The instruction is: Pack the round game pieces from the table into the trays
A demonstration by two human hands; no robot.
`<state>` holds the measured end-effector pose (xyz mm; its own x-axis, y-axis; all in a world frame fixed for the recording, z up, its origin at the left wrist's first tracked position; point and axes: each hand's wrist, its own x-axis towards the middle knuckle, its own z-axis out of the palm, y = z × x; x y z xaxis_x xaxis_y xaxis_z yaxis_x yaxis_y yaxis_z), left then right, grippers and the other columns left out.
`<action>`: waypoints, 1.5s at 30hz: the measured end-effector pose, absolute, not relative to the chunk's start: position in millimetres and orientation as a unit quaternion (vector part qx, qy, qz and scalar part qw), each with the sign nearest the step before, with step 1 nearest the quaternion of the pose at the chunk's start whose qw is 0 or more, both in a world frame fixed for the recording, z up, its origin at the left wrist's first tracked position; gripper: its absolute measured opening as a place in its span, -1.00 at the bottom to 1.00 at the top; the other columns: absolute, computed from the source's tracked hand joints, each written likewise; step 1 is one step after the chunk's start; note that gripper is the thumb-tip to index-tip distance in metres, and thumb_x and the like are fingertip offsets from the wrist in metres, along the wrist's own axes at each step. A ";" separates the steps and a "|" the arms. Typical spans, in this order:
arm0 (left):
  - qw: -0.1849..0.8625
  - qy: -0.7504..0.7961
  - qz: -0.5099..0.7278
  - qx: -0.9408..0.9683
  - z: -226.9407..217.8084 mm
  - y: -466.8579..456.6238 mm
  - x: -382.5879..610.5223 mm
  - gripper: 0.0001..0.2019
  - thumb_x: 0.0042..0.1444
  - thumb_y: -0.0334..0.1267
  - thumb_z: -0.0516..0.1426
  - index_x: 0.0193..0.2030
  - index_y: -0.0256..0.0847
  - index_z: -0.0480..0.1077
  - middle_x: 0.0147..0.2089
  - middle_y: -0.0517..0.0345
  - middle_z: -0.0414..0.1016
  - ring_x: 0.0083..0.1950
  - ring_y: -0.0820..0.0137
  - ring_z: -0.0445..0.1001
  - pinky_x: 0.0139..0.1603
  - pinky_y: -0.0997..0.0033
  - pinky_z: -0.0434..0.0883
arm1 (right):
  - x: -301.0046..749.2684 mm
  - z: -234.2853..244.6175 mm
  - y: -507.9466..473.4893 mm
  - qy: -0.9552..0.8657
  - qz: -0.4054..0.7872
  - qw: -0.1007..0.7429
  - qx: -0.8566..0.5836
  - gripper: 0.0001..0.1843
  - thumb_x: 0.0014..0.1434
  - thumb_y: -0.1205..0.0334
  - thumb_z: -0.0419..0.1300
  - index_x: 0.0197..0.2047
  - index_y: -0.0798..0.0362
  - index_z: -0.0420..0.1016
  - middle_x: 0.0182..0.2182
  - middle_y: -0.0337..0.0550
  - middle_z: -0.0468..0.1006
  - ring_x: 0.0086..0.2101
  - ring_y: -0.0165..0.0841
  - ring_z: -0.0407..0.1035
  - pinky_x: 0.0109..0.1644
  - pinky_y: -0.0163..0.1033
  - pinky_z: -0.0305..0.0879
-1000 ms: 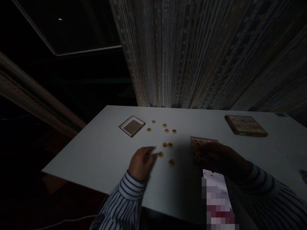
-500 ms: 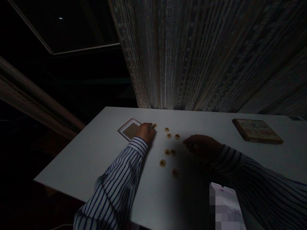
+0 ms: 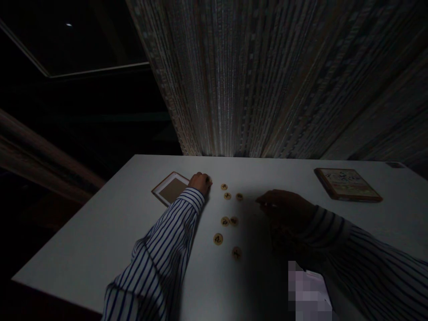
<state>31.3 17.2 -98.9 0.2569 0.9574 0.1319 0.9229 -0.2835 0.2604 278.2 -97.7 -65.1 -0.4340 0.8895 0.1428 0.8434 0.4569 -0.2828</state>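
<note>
Several small round wooden tokens [image 3: 218, 239] with dark marks lie scattered on a white table [image 3: 100, 249]. My left hand [image 3: 199, 183], in a striped sleeve, reaches far across and rests curled on the tokens beside a flat square tray [image 3: 169, 189] with a brown inside. Its fingers press down on a token I can barely make out. My right hand [image 3: 284, 207] lies in shadow to the right of the tokens, fingers curled; a thin pale edge shows at its fingertips, but what it holds is too dark to name.
A flat brown game box [image 3: 347, 184] with a printed lid lies at the table's far right. A ribbed curtain [image 3: 267, 76] hangs behind the table. A blurred pale object [image 3: 309, 296] sits at the near edge. The room to the left is dark.
My left hand has reached from the near tokens to the far ones beside the tray. My right hand has lowered over the patterned card it held upright; the view shifted left.
</note>
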 end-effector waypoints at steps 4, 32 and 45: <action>0.094 0.550 0.167 0.813 -85.2 -12.2 41.1 -0.74 0.03 -0.26 0.11 -0.12 -0.21 0.45 -0.22 0.03 0.51 -0.22 0.33 0.48 -0.18 0.44 0.38 | 283.6 -63.8 -104.8 -0.837 0.105 0.198 -0.499 -0.73 -0.02 0.30 0.04 -0.29 0.03 0.52 -0.43 -0.14 0.56 -0.42 -0.37 0.43 -0.36 -0.30 0.35; 0.496 0.377 0.409 0.667 -58.8 -173.0 136.1 -0.81 -0.12 -0.45 0.21 -0.29 -0.24 0.43 -0.30 0.11 0.55 -0.29 0.42 0.49 -0.24 0.36 0.45 | 296.8 -61.0 -211.4 -0.579 0.362 0.549 -0.482 -0.73 -0.03 0.10 0.24 -0.23 -0.02 0.52 -0.27 -0.15 0.59 -0.24 -0.30 0.47 -0.19 -0.18 0.46; 0.675 0.345 0.345 0.553 -59.4 -171.7 144.5 -0.86 -0.06 -0.42 0.19 -0.31 -0.24 0.52 -0.25 0.08 0.58 -0.19 0.39 0.50 -0.03 0.27 0.37 | 318.4 -56.2 -221.8 -0.790 0.076 0.407 -0.452 -0.76 0.13 0.23 0.10 -0.12 0.05 0.42 -0.28 -0.08 0.55 -0.30 -0.38 0.44 -0.28 -0.24 0.44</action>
<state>144.5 -171.7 -59.4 0.5234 0.8479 -0.0842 -0.0851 0.1503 0.9850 318.4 -221.8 -56.2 -0.2603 0.7761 0.5743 0.6516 0.5801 -0.4887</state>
